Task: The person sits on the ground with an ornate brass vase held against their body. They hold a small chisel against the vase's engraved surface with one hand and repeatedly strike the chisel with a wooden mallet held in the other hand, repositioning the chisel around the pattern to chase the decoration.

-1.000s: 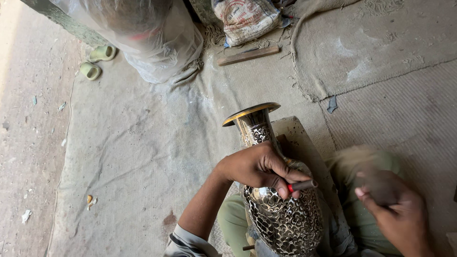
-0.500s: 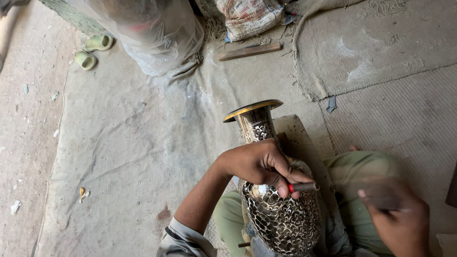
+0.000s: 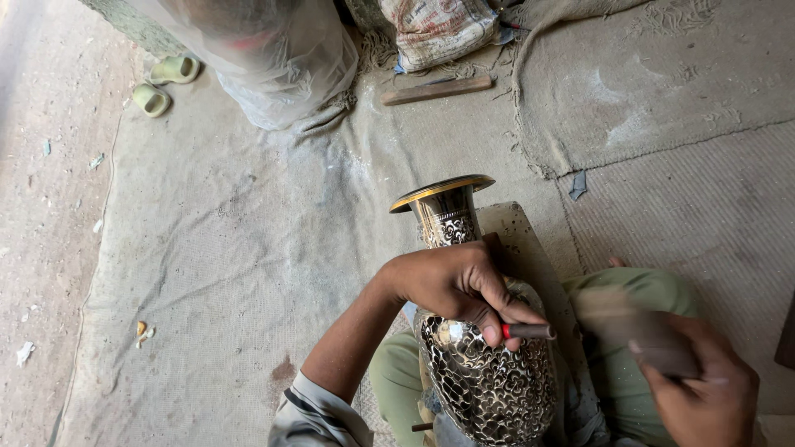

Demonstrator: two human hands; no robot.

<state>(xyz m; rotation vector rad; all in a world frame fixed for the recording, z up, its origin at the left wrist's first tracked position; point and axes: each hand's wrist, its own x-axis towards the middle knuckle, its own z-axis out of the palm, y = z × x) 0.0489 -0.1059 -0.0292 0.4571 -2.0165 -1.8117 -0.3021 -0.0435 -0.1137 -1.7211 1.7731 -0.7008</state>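
Burlap floor [image 3: 248, 248]; right hand [image 3: 704, 389] tool blurred; vase [image 3: 489, 372] base hidden

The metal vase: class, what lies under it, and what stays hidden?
The vase rests across the person's green-trousered lap, against a block. The left hand covers its shoulder; the underside cannot be seen.

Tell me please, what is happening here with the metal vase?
A person sits on a cloth-covered floor with an ornate metal vase leaning across the lap. The left hand rests on the vase's shoulder and pinches a thin punch-like tool against the patterned surface. The right hand grips a blurred object, maybe a mallet, beside the tool. A pair of green sandals lies farther off.
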